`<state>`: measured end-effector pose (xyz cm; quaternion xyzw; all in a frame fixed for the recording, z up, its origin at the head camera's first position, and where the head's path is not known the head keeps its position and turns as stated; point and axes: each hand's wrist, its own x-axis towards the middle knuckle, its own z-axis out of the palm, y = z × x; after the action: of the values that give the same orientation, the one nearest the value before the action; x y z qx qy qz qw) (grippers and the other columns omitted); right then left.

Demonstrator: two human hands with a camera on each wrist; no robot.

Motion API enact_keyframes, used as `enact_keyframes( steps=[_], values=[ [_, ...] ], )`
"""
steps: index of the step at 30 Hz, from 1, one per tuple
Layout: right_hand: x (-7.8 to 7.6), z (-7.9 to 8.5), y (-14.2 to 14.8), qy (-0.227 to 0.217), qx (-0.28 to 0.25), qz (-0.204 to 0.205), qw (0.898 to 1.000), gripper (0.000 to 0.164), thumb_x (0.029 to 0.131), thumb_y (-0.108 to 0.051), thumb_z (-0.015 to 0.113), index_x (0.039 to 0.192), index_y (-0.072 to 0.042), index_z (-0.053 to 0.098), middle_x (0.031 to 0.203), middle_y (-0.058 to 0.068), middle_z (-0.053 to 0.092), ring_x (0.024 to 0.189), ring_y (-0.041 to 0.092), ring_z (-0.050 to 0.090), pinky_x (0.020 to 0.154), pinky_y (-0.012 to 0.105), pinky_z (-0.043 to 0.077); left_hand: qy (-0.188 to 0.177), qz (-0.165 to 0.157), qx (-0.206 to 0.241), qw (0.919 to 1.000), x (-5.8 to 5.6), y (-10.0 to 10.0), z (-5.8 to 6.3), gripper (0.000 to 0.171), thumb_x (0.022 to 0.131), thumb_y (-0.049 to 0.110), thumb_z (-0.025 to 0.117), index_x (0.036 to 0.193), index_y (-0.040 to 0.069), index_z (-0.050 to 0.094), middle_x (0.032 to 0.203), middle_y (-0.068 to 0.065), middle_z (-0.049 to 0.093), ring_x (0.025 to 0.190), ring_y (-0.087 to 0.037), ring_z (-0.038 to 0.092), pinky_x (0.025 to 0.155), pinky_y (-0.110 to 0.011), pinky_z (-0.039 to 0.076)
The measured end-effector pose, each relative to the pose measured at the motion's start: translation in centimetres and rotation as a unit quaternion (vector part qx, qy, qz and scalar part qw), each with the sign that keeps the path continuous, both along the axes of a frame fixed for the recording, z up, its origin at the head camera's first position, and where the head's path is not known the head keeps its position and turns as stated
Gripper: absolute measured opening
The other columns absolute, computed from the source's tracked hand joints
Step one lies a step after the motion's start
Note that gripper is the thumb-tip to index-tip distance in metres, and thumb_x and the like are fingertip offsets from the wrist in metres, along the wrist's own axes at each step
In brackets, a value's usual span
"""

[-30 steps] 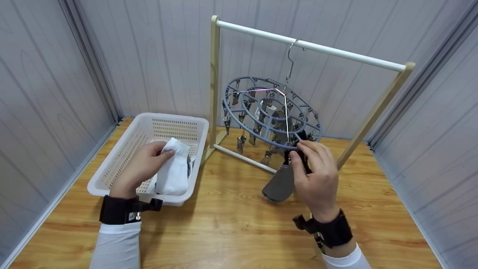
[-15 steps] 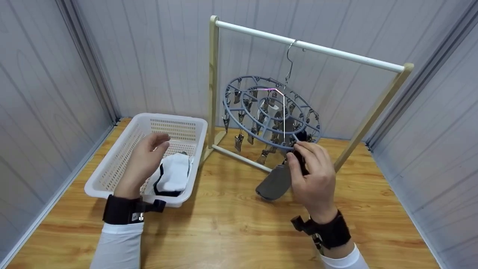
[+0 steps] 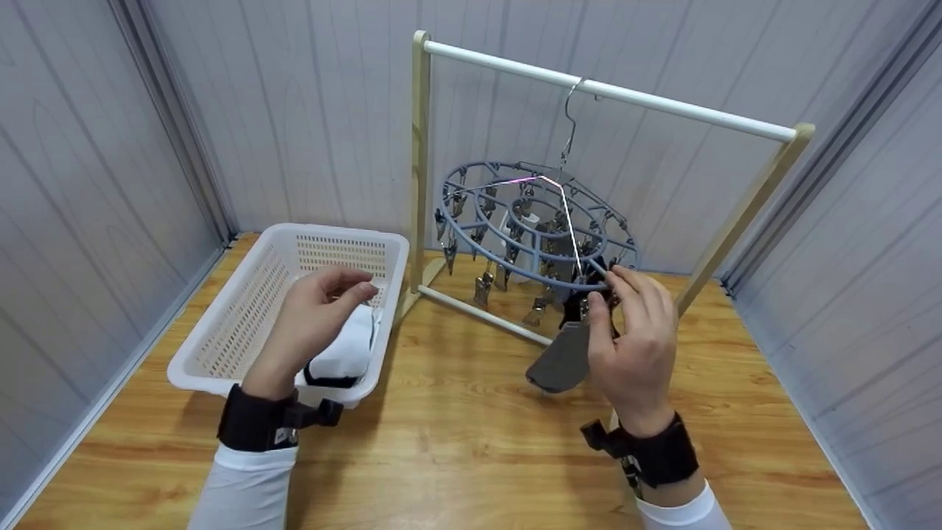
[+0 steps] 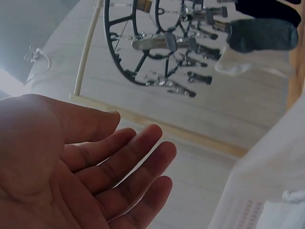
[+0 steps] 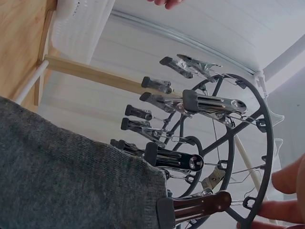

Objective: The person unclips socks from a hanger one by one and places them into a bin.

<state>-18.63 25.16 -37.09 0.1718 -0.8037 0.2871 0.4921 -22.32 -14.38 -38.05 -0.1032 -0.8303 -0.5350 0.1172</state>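
In the head view my left hand (image 3: 313,316) hovers over the white basket (image 3: 199,368), its fingers loosely bent with nothing between them. Under it, a white sock (image 3: 342,353) lies on something dark inside the basket. My right hand (image 3: 636,346) holds the near rim of a round blue-grey clip hanger (image 3: 515,269), thumb below and fingers at the ring. A grey sock (image 3: 559,361) dangles beside that hand; in the right wrist view, a metal clip (image 5: 200,207) grips its edge. Black and white socks also hang from the hanger in the left wrist view.
The hanger hooks onto the white rail (image 3: 662,107) of a wooden-legged stand (image 3: 420,147). Many unused metal clips (image 3: 483,288) dangle around the ring. Pale panel walls surround the wooden table (image 3: 456,442) on three sides.
My left hand let go of the white sock, which dropped into the basket, then moved a little right. The hanger dipped and turned slightly as my right hand shifted right with its rim.
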Motion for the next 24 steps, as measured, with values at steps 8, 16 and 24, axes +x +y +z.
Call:
enact_keyframes(
  steps=[8, 16, 24],
  values=[
    [0.1, -0.1, 0.0, -0.017, 0.013, 0.003, 1.0, 0.032, 0.108, -0.012, 0.072, 0.132, 0.008, 0.074, 0.135, 0.025, 0.073, 0.132, 0.045, 0.061, 0.118, 0.059, 0.041, 0.026, -0.076, -0.036, 0.9961, 0.8, 3.7, 0.0, 0.02, 0.11, 0.018, 0.073, 0.124, 0.006, 0.08, 0.116, -0.006, 0.08, 0.105, -0.023, 0.074, 0.095, -0.046, 0.058],
    [0.3, -0.3, -0.4, -0.02, 0.019, 0.053, 0.998, 0.029, 0.109, -0.006, 0.071, 0.135, 0.005, 0.074, 0.136, 0.021, 0.073, 0.136, 0.041, 0.06, 0.122, 0.05, 0.04, 0.009, -0.11, -0.046, 0.9928, 1.0, 5.8, -0.5, 0.018, 0.108, 0.016, 0.074, 0.123, 0.005, 0.079, 0.114, -0.003, 0.081, 0.102, -0.021, 0.075, 0.092, -0.046, 0.062],
    [0.2, -0.2, -0.9, 0.0, 0.027, 0.116, 0.993, 0.029, 0.11, -0.011, 0.069, 0.133, 0.005, 0.076, 0.133, 0.02, 0.075, 0.132, 0.041, 0.063, 0.12, 0.048, 0.044, -0.015, -0.149, -0.053, 0.9873, 1.4, 7.3, -1.4, 0.027, 0.11, 0.021, 0.073, 0.135, 0.009, 0.074, 0.128, -0.004, 0.077, 0.121, -0.026, 0.073, 0.102, -0.05, 0.06]
  ],
)
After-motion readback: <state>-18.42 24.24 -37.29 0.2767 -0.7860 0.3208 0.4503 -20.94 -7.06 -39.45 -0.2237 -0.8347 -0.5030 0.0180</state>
